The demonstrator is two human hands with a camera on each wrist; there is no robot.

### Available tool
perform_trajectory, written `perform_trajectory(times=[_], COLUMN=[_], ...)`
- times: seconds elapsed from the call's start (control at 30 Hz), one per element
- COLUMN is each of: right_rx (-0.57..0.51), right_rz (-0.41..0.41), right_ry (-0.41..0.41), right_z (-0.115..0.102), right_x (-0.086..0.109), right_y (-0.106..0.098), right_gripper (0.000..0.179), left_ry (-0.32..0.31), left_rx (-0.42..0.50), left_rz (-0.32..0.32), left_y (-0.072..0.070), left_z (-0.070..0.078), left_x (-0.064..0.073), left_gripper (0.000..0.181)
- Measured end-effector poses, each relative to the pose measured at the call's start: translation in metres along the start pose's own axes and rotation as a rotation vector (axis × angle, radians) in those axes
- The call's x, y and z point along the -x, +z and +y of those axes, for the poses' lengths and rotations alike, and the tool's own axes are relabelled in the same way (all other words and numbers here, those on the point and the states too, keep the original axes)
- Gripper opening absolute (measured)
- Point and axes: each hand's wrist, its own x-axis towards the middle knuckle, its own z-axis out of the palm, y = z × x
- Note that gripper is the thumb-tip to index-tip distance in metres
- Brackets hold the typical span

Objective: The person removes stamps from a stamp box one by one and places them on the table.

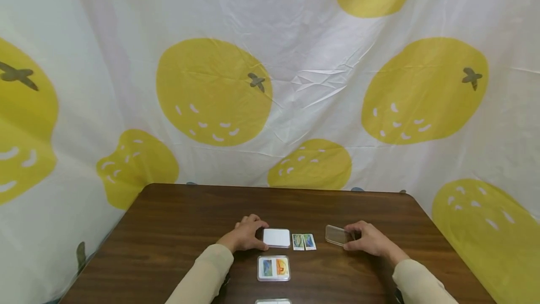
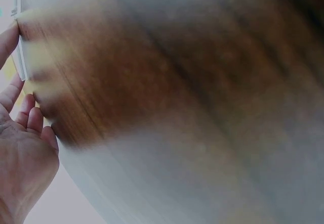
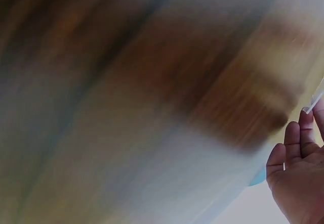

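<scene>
My left hand grips a flat clear case with a white insert by its left side, thumb at the near corner and forefinger at the far one. The case's edge shows between those fingers in the left wrist view. Between thumb and fingers, my right hand pinches the right end of a clear plastic lid, which is slightly tilted over the table. Two small picture cards with green and blue prints lie side by side, just right of the white insert.
Closer to me lies a clear case holding a blue-green picture and an orange one. Another case is cut off by the bottom of the head view. The brown wooden table ends against a lemon-print cloth.
</scene>
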Motion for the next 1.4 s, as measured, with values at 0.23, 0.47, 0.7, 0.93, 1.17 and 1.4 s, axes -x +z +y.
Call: perform_trajectory(times=[0.23,0.47,0.7,0.93,1.17,1.4], right_rx=[-0.034,-0.024,0.008,0.026,0.059,0.055], right_rz=[0.002,0.028,0.034,0.042,0.046,0.029], right_ry=[0.017,-0.041,-0.098,-0.186,-0.194,-0.182], right_z=[-0.017,-0.031,-0.041,-0.056,-0.069,-0.086], right_x=[-0.009,-0.017,-0.028,-0.038,-0.045,-0.051], right_y=[0.008,0.013,0.018,0.028,0.04,0.051], right_gripper=[0.058,0.058,0.056,0.05,0.049,0.05], left_ry=[0.01,0.029,0.048,0.061,0.036,0.037], left_rx=[-0.002,-0.009,-0.014,-0.004,0.013,0.023], left_rz=[0.004,-0.002,-0.006,0.009,0.023,0.041], left_y=[0.0,0.002,0.0,-0.005,-0.007,-0.008], left_z=[-0.002,-0.005,-0.006,-0.005,-0.005,-0.005], left_x=[0.0,-0.003,-0.002,-0.001,-0.001,-0.004], left_gripper=[0.055,0.059,0.062,0.066,0.07,0.073])
